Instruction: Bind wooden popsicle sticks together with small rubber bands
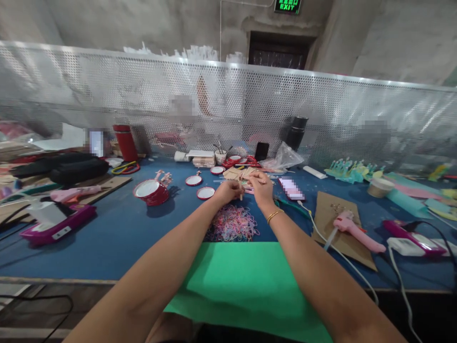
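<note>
My left hand [230, 191] is closed in a pinch on a small, pale wooden stick [241, 193] that pokes out below the fingers. Right beside it, my right hand [261, 187] has its fingers pinched together near the same stick; what lies between them is too small to make out. Just below both hands spreads a pile of thin, multicoloured rubber bands [235, 225]. Behind the fingers lie flat wooden pieces [235, 172]. A green sheet [239, 281] covers the near edge under my forearms.
Red-rimmed round pieces [206, 193] and a red tin [157, 197] stand left. A phone [292, 189] with a white cable lies right. Pink glue guns [359, 231] and purple power strips [59, 228] flank the blue table [117, 243]. A perforated metal screen [150, 100] rises behind.
</note>
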Tool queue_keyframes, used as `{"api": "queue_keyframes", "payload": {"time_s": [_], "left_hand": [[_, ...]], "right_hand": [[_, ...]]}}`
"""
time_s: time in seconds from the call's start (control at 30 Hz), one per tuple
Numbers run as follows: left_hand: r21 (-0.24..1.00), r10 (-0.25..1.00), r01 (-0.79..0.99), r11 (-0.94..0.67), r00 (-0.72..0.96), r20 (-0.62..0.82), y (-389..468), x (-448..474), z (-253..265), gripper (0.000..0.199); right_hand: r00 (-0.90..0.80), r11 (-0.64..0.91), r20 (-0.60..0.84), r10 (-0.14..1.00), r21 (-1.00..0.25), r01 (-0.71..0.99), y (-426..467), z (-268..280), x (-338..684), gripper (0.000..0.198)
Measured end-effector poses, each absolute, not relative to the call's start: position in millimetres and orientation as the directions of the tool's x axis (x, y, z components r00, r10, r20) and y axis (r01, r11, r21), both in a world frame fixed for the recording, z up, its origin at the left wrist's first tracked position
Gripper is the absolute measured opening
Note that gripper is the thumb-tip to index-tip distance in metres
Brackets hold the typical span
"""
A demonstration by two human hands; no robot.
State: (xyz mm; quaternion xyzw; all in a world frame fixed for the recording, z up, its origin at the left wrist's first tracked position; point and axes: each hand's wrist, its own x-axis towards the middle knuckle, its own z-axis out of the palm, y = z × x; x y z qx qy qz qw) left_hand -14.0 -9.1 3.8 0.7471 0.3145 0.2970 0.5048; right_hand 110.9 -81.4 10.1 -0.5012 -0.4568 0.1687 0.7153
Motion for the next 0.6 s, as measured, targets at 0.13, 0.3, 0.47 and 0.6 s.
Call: {"api": "queue_keyframes", "payload": {"time_s": [0.13, 0.3, 0.47, 0.6], "left_hand": [[0.953, 0.787, 0.167, -0.252, 0.609, 0.102, -8, -15, 4, 0.027], [0.969, 0.797, 0.147, -0.196, 0.599, 0.07, -8, -15, 3, 0.027], [0.974, 0.809, 0.148, -0.169, 0.586, 0.051, -5, -15, 0, 0.03], [0.975, 0.81, 0.144, -0.168, 0.584, 0.053, -3, -14, -2, 0.029]], "right_hand": [[0.555, 0.461, 0.512, 0.656, -0.854, 0.242, -80, 11, 111, 0.014], [0.559, 0.421, 0.481, 0.676, -0.874, 0.242, -83, 14, 111, 0.012], [0.512, 0.405, 0.475, 0.716, -0.88, 0.25, -82, 10, 108, 0.014], [0.483, 0.399, 0.508, 0.713, -0.861, 0.316, -77, 3, 112, 0.014]]}}
